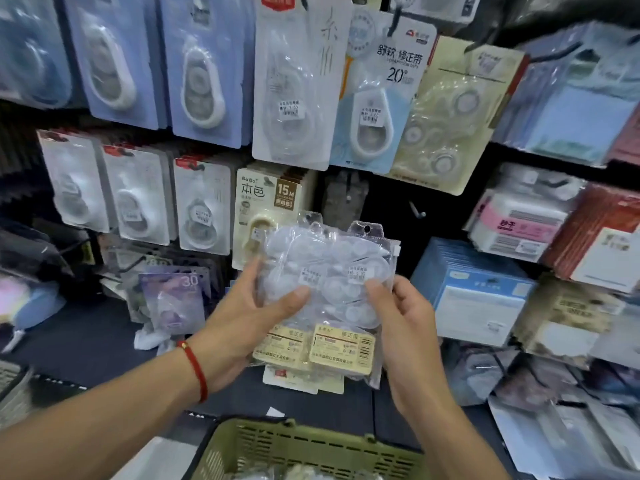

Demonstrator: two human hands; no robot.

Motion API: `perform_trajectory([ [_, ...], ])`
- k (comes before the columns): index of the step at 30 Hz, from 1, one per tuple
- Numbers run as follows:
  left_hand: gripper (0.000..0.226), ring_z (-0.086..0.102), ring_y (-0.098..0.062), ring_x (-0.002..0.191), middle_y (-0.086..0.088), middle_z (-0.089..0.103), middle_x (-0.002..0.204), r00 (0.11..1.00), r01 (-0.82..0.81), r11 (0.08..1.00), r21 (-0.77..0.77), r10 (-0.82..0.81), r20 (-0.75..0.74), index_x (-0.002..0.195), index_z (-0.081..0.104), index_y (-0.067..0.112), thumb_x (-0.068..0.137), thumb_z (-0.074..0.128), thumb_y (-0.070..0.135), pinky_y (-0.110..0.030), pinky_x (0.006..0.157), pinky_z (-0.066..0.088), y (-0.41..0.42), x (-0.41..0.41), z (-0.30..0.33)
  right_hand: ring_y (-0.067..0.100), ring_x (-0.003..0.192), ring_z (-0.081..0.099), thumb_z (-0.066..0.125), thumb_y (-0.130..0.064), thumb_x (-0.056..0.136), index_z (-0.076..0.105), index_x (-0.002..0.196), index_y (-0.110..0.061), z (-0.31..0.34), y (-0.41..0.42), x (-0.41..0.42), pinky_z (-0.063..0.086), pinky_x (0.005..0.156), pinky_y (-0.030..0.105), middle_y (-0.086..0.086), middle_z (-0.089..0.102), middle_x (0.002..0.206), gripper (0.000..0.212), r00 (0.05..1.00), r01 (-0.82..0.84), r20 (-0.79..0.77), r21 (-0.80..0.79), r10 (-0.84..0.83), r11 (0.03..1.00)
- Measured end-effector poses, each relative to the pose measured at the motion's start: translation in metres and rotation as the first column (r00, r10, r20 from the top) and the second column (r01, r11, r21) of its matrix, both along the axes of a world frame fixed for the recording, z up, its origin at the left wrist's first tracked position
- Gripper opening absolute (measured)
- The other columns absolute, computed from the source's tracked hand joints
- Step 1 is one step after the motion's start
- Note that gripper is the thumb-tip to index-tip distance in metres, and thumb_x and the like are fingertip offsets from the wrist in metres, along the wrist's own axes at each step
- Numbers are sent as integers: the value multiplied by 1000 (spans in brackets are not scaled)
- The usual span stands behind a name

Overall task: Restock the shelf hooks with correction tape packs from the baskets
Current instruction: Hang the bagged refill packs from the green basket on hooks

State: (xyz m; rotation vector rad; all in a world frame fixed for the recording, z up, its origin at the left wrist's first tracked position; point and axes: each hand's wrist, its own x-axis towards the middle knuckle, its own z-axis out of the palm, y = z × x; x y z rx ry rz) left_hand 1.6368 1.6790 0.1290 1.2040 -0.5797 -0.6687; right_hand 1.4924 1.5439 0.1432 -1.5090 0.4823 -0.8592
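I hold a small stack of clear correction tape packs (329, 289) with cream labels at the bottom, raised in front of the shelf. My left hand (242, 317) grips the stack from the left, thumb on its front. My right hand (405, 323) grips its right edge. A bare metal hook (417, 210) sticks out of the dark panel just above and right of the packs. A green basket (311, 448) with more packs sits below my hands at the bottom edge.
Hooks full of hanging correction tape packs (204, 81) cover the wall left and above. A cream 15M pack (266, 209) hangs right behind the held stack. Blue boxes (474, 289) and sticky notes (519, 220) crowd the right shelves.
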Motion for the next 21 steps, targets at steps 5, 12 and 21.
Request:
perform_trajectory([
  [5, 102, 63, -17, 131, 10, 64, 144, 981, -178, 983, -54, 181, 71, 149, 47, 42, 58, 92, 46, -50, 114, 47, 10, 25, 11, 51, 87, 67, 66, -47, 92, 67, 96, -13, 27, -8, 17, 54, 84, 69, 33, 67, 100, 34, 1000, -13, -16, -56, 12, 998],
  [12, 97, 62, -12, 130, 16, 65, 139, 963, -258, 959, -120, 265, 50, 142, 48, 52, 58, 96, 56, -50, 114, 47, 20, 33, 17, 32, 82, 76, 64, -33, 105, 77, 92, -27, 35, -22, 37, 62, 75, 52, 11, 80, 93, 20, 999, -15, -49, -24, 14, 1000],
  [21, 78, 74, -19, 114, 8, 76, 124, 954, -283, 945, -162, 296, 57, 136, 55, 42, 66, 88, 44, -54, 102, 55, 26, 34, 19, 32, 84, 80, 65, -29, 104, 81, 95, -20, 36, -25, 42, 66, 63, 43, 14, 81, 97, 21, 999, -11, -39, 93, 14, 996],
])
